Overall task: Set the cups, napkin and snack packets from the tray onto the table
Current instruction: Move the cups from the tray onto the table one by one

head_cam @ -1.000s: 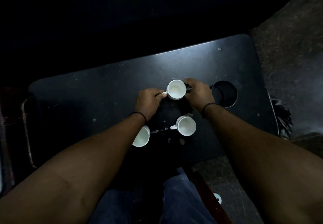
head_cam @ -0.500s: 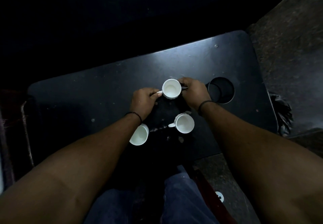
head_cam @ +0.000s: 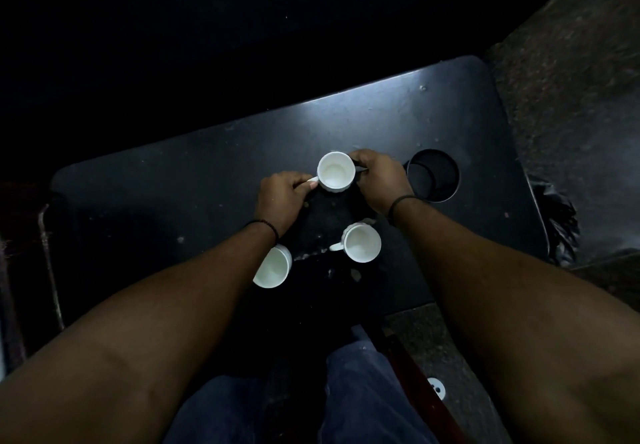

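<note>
Three white cups are on a dark, speckled patch (head_cam: 332, 222) of the black table (head_cam: 207, 180); I cannot tell whether that patch is a tray. The far cup (head_cam: 336, 171) is upright between my hands. My left hand (head_cam: 282, 197) pinches its handle, which points left. My right hand (head_cam: 379, 180) curls against the cup's right side. A second cup (head_cam: 362, 242) is upright below my right wrist, handle to the left. The third cup (head_cam: 273, 267) is partly under my left forearm. No napkin or snack packets can be made out in the dark.
A round cup-holder hole (head_cam: 433, 175) is cut into the table just right of my right hand. The table's right edge meets a speckled stone floor (head_cam: 571, 97). My legs in dark trousers (head_cam: 363, 391) are at the near edge. Everything beyond the far edge is black.
Both hands and the far cup have stayed together, shifting only slightly to the left. The other two cups have not moved; the view drifted a little.
</note>
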